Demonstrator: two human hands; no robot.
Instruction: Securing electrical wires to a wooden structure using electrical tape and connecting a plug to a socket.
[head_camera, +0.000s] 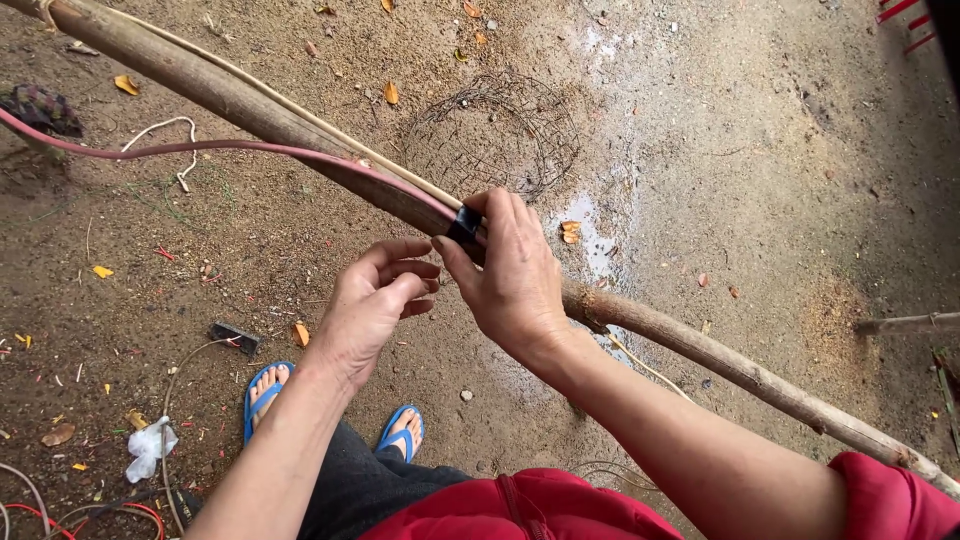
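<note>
Right hand (515, 275) has its fingers clamped on the black tape (464, 225) wrapped round the wooden pole (240, 100) and pink hose (200, 146). Left hand (375, 300) hovers just beside, fingers loosely curled, holding nothing.

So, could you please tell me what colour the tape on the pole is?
Black tape, under the right hand, seen in the head view.

wooden poles (250, 100): 2 | hoses (200, 147): 1 | blue sandals (262, 395): 2 | wire baskets (495, 135): 1

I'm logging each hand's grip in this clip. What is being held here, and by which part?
The right hand grips the long wooden pole at the black tape band, where the pink hose ends. The left hand, fingers curled, holds nothing visible.
</note>
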